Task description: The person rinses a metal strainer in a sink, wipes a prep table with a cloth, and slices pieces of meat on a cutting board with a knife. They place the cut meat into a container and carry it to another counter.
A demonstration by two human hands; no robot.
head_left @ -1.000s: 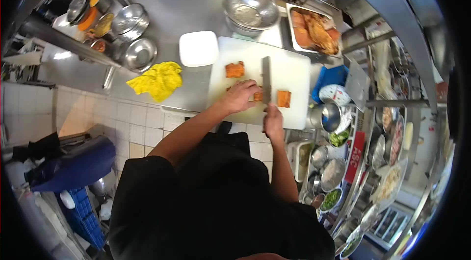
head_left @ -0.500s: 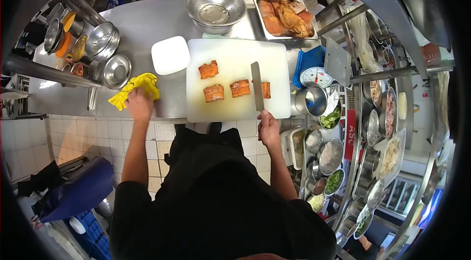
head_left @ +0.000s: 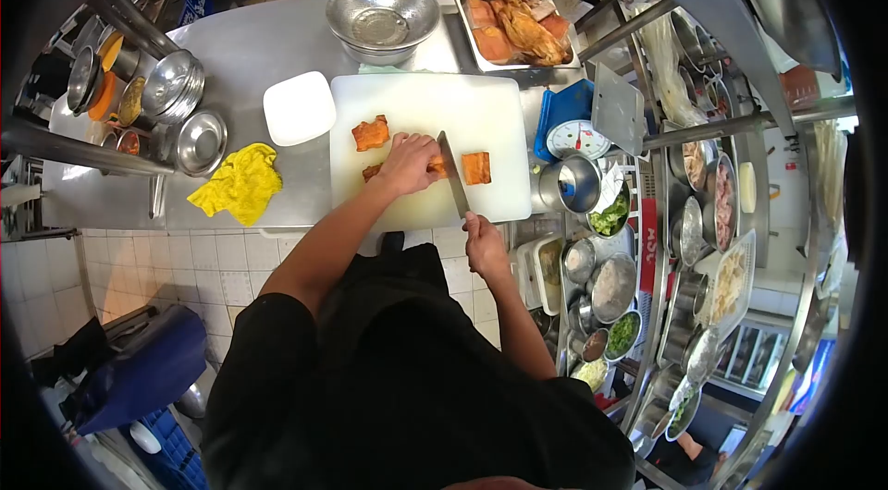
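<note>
Right hand [head_left: 486, 245] grip: closed around long grey metal knife [head_left: 454, 174]. Left hand [head_left: 407, 164] grip: pinning orange-brown meat block [head_left: 440, 167], fingertips near blade. Block slipping on white rectangular board [head_left: 504, 120] could cause nick.

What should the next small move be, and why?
Probably ease the left hand slightly back before any cut: its fingers rest on the browned piece very close to the knife, which the right hand holds right beside that piece.
</note>
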